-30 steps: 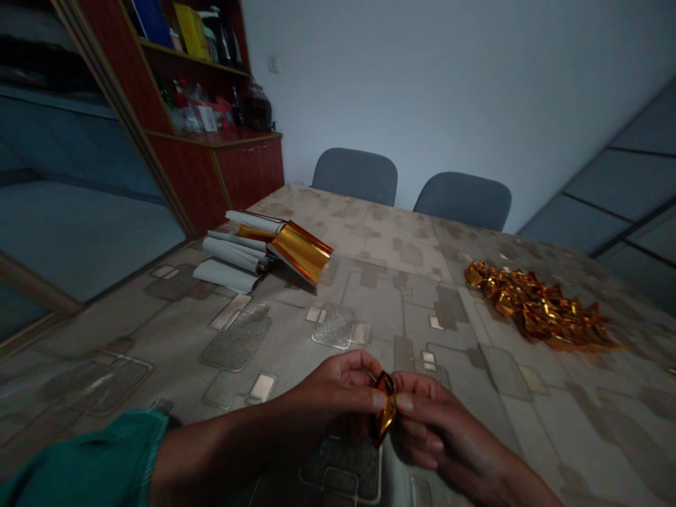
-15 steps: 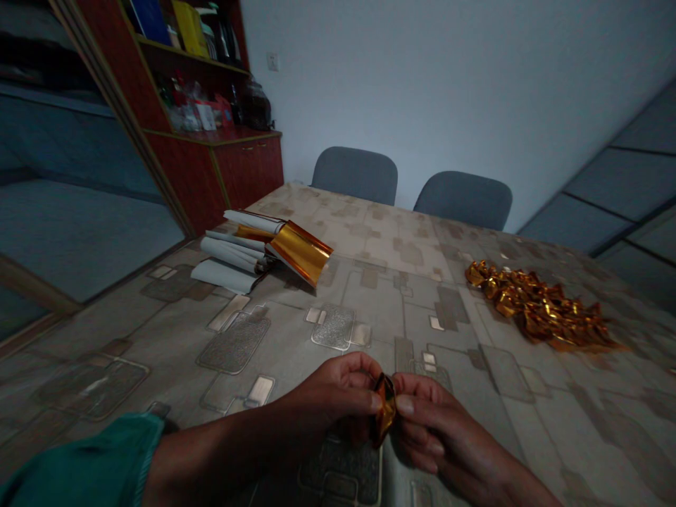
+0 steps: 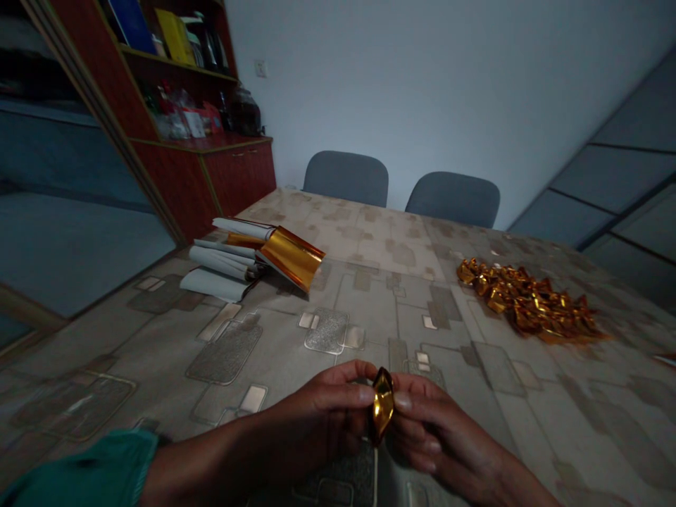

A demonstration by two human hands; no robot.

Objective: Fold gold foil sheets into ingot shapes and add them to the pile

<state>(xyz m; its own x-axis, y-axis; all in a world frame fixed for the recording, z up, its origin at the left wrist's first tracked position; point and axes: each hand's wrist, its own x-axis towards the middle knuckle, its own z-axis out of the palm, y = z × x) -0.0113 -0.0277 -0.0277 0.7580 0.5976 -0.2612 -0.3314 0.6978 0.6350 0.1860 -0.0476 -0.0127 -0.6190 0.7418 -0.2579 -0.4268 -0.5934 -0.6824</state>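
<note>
Between my two hands, above the near part of the table, is a small folded gold foil paper ingot (image 3: 383, 407), narrow and pointed at both ends. My left hand (image 3: 338, 405) pinches its left side with thumb and fingers. From the other side my right hand (image 3: 430, 415) grips it, thumb against the foil and the other fingers curled below. To the right on the table lies a cluster of several similar gold foil ingots (image 3: 528, 299). At the left rests a stack of gold foil paper sheets (image 3: 293, 259), some bent over with their pale backs (image 3: 216, 282) showing.
The table (image 3: 370, 317) has a patterned cloth. Two grey chairs (image 3: 346, 176) stand at its far side against the wall. A reddish wooden cabinet (image 3: 240, 176) with bottles and bags is at the back left. An edge of something (image 3: 666, 359) shows at far right.
The foil ingot has turned slightly in my fingers, so a brighter, smoother face shows. Both hands still hold it. The view has shifted a little to the right.
</note>
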